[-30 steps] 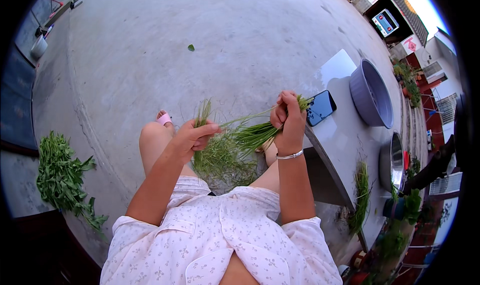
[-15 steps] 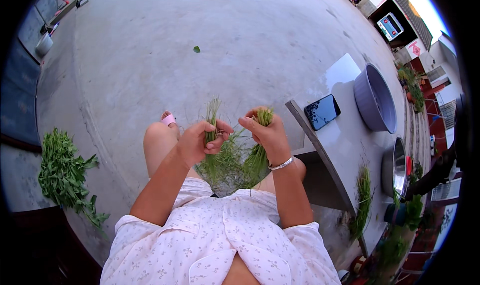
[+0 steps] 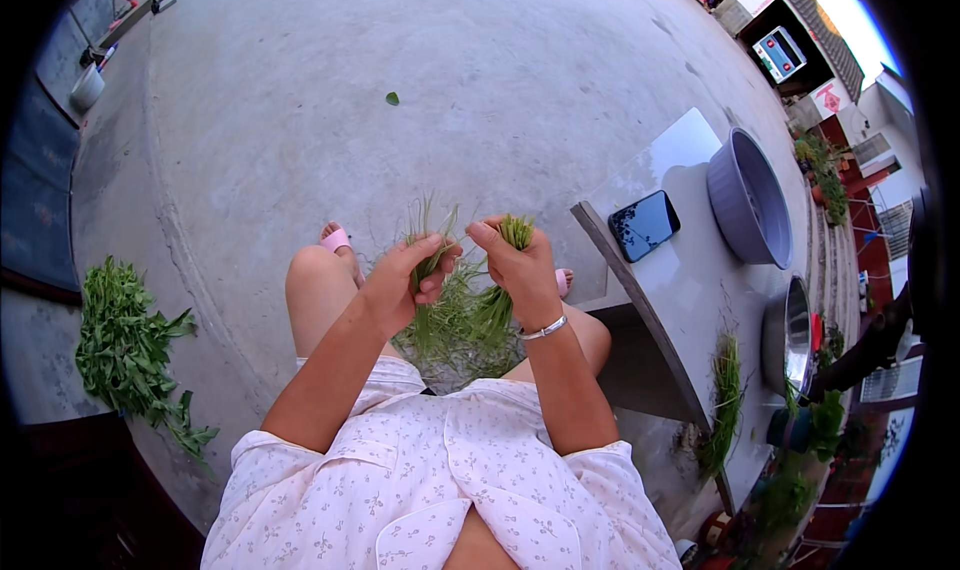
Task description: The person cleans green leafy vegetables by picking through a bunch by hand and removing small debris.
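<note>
My left hand (image 3: 405,275) is closed round a loose bunch of thin green stems (image 3: 428,253), whose wispy ends stick up above the fingers. In my right hand (image 3: 520,270) is a tighter bundle of green stems (image 3: 516,232), its even ends up and its leafy part hanging below the fist. The right thumb and forefinger reach toward the left bunch, with a thin strand seemingly between the two hands. Below them, between my knees, lies a heap of loose greens (image 3: 450,320) on the ground.
To the right stands a low table (image 3: 640,280) with a phone (image 3: 644,226), a purple basin (image 3: 750,198), a steel bowl (image 3: 790,335) and more stems (image 3: 727,400). A leafy green pile (image 3: 130,340) lies on the concrete at left. One leaf (image 3: 392,99) lies farther out.
My right hand has moved slightly left, closer to the left hand, with its bundle. The stems in my left hand now spread more loosely at the top.
</note>
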A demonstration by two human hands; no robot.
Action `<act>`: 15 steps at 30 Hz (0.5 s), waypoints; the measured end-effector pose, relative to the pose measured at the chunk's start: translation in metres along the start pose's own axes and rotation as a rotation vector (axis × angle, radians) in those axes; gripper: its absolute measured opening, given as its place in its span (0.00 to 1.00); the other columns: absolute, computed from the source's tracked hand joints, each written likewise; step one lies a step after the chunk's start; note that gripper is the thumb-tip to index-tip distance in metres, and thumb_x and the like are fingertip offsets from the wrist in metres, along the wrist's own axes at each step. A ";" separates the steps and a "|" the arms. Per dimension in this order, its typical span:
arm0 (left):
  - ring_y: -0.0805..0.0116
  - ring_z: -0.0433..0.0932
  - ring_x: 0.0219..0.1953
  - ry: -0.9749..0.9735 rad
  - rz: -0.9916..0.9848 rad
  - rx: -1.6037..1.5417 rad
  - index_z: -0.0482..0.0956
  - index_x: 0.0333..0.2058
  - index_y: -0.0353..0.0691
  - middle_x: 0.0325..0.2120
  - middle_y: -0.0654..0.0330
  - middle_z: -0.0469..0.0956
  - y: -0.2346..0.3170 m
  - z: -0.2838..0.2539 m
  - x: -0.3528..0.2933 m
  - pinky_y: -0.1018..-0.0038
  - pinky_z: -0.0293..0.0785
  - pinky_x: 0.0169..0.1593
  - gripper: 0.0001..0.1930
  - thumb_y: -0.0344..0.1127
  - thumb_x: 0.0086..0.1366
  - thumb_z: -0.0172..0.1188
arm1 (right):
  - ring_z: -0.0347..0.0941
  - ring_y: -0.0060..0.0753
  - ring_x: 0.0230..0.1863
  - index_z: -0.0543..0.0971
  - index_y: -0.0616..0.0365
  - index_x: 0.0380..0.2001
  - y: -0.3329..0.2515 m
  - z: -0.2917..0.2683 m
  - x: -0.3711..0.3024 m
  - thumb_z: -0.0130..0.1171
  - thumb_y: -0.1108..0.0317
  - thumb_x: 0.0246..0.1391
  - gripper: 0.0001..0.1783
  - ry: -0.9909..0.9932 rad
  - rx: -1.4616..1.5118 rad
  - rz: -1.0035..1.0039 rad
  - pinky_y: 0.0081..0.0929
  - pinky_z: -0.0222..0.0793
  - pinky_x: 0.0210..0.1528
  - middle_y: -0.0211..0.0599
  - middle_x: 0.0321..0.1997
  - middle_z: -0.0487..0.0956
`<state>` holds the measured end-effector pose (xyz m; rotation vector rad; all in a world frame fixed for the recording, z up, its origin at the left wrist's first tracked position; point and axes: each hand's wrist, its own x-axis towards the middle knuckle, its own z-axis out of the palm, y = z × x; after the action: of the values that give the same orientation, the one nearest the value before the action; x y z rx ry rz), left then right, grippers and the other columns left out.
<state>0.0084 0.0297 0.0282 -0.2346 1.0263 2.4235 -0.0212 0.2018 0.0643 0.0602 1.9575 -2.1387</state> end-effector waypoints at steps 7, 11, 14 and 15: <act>0.73 0.71 0.24 0.245 0.146 -0.134 0.73 0.35 0.39 0.27 0.61 0.75 -0.003 -0.006 0.008 0.76 0.69 0.28 0.10 0.39 0.69 0.50 | 0.51 0.10 0.11 0.79 0.59 0.28 -0.009 -0.016 -0.001 0.62 0.66 0.55 0.08 0.017 0.146 0.011 0.14 0.43 0.13 0.17 0.12 0.61; 0.74 0.68 0.22 0.226 0.286 -0.128 0.71 0.34 0.40 0.24 0.62 0.72 0.006 -0.043 0.009 0.76 0.66 0.26 0.09 0.39 0.69 0.49 | 0.52 0.10 0.12 0.77 0.58 0.27 -0.014 -0.027 -0.001 0.64 0.66 0.51 0.08 0.069 0.184 0.027 0.15 0.44 0.14 0.15 0.12 0.59; 0.80 0.61 0.16 0.275 0.286 -0.076 0.72 0.30 0.43 0.18 0.69 0.67 0.018 -0.036 0.004 0.81 0.56 0.19 0.07 0.37 0.66 0.56 | 0.51 0.10 0.11 0.78 0.59 0.27 -0.015 -0.032 -0.001 0.62 0.66 0.54 0.08 0.069 0.164 0.011 0.15 0.42 0.13 0.17 0.12 0.59; 0.82 0.58 0.14 0.282 0.290 -0.024 0.72 0.28 0.44 0.16 0.72 0.65 0.021 -0.034 0.003 0.83 0.52 0.17 0.07 0.35 0.64 0.58 | 0.51 0.10 0.11 0.78 0.59 0.27 -0.016 -0.032 -0.001 0.62 0.66 0.53 0.08 0.072 0.151 0.010 0.15 0.42 0.13 0.17 0.12 0.59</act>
<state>-0.0054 -0.0060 0.0161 -0.4771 1.2260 2.7196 -0.0274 0.2351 0.0768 0.1756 1.8252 -2.3038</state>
